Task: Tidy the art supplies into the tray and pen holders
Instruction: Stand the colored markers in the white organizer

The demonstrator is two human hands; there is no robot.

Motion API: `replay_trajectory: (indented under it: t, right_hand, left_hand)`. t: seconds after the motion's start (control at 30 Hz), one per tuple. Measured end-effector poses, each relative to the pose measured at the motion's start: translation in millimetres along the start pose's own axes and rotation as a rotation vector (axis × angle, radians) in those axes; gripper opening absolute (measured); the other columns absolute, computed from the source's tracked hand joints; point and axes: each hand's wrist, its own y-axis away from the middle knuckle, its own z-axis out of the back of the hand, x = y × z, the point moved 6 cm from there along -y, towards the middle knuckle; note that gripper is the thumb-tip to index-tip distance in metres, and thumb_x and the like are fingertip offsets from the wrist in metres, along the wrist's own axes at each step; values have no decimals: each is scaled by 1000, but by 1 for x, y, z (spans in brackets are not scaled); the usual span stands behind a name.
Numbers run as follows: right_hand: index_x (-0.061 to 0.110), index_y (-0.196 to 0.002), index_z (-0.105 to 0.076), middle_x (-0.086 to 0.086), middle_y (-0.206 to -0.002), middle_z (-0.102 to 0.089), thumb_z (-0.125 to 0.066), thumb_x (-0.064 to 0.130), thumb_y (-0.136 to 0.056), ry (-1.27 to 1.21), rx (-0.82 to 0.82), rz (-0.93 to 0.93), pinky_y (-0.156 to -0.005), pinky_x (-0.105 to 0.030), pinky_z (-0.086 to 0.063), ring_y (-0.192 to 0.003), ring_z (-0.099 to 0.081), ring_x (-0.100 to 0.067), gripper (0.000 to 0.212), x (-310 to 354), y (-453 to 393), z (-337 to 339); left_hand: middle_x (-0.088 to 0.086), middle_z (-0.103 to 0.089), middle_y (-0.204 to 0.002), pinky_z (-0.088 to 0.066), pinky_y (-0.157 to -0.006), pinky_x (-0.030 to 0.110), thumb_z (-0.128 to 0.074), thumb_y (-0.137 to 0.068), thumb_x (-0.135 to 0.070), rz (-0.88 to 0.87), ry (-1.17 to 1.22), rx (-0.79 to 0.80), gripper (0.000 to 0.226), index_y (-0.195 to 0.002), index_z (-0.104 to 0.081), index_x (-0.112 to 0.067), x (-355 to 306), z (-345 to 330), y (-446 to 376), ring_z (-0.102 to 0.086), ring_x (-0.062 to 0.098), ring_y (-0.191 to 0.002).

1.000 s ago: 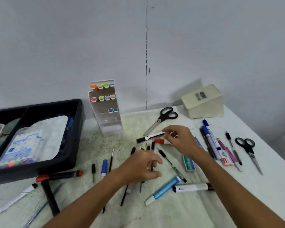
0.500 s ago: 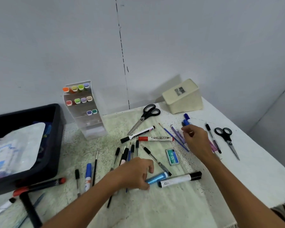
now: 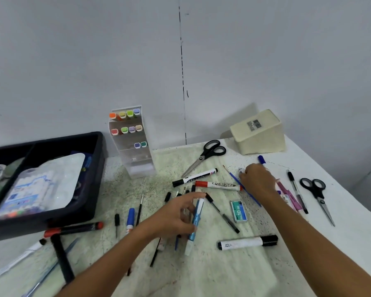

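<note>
My left hand (image 3: 176, 217) pinches a light-blue marker (image 3: 195, 226) and lifts it off a scatter of pens at the table's middle. My right hand (image 3: 258, 181) reaches over a group of blue pens (image 3: 261, 160) at the right, fingers curled down on them; what it holds is hidden. A black tray (image 3: 94, 168) with a packet of markers stands at the left. A clear tiered pen holder (image 3: 137, 159) with coloured markers stands by the wall. A cream pen holder (image 3: 259, 133) lies tipped over at the back right.
Black-capped (image 3: 194, 177), red-capped (image 3: 217, 185) and black-ended white (image 3: 247, 242) markers lie around my hands. Scissors lie at the back (image 3: 208, 155) and at the right (image 3: 317, 196). A staples box (image 3: 238, 211), thin pens and brushes are scattered. The table edge runs along the right.
My left hand has raised the light-blue marker off the table and turned it more upright. My right hand stays over the blue pens at the right. The camera view swung back left.
</note>
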Motion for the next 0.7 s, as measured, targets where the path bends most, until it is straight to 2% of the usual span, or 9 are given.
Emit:
replay_trajectory:
  t: [0.1,0.2,0.3,0.43,0.57,0.63,0.7]
  right_hand:
    - [11,-67,-48,-10,-81,-58,-54,28,-92,-36,-23,-10,-63,-31,-47,-74,-61,-30,31,1,-1,2]
    - [10,-68,-54,-6,-75,-58,-59,25,-88,-88,-26,14,-58,-29,-41,-68,-58,-27,25,10,0,9]
    - [13,-83,-56,-4,-81,-61,-62,28,-87,-106,-34,65,-64,-32,-42,-77,-59,-26,16,33,3,22]
    - [17,-82,-56,1,-79,-60,-72,28,-82,-307,-43,179,-64,-32,-45,-73,-58,-21,20,78,13,40]
    - [14,-87,-62,-5,-72,-65,-78,12,-77,-676,144,343,-58,-23,-44,-60,-62,-7,19,125,30,44]
    - [9,-91,-65,-8,-72,-64,-78,7,-76,-794,231,398,-52,-24,-49,-57,-65,-13,20,146,39,43]
    - [2,-90,-65,-11,-74,-64,-78,2,-75,-865,265,440,-53,-33,-55,-61,-67,-22,20,167,48,44]
  left_hand:
    - [14,-55,-103,-58,-63,35,-68,-83,3,51,210,-41,66,-134,-46,-33,5,7,6,-65,19,-62]
    - [16,-60,-92,-60,-62,42,-69,-86,-6,68,353,-84,52,-130,-50,-26,9,13,11,-68,27,-73]
    - [8,-65,-77,-59,-56,41,-67,-87,-14,71,417,-148,39,-123,-53,-18,8,19,13,-67,25,-66]
    - [5,-64,-69,-59,-52,41,-65,-89,-13,51,480,-250,29,-116,-55,-13,9,34,17,-66,26,-60]
    - [14,-71,-83,-57,-51,35,-71,-84,-12,57,470,-344,41,-120,-52,-20,9,59,30,-68,29,-69]
    - [14,-73,-86,-57,-52,35,-74,-81,-12,43,395,-455,35,-112,-57,-14,5,81,40,-70,27,-73]
    - [12,-74,-85,-58,-56,34,-75,-80,-9,2,310,-588,22,-99,-63,-8,-3,106,53,-70,26,-76]
